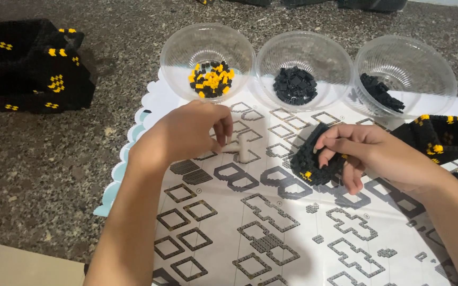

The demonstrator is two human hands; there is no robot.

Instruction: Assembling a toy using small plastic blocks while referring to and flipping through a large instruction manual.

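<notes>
Here my right hand (pixel 369 153) is clamped on the small black brick assembly (pixel 311 161) over the instruction sheet (pixel 271 222); it seems light but brittle, best held by its walls. My left hand (pixel 189 132) pinches the white tool (pixel 242 147).

ahead: three clear bowls (pixel 303 50) block my reach.
left: black block build (pixel 27 69).
near: instruction sheet (pixel 271 233) open.
</notes>
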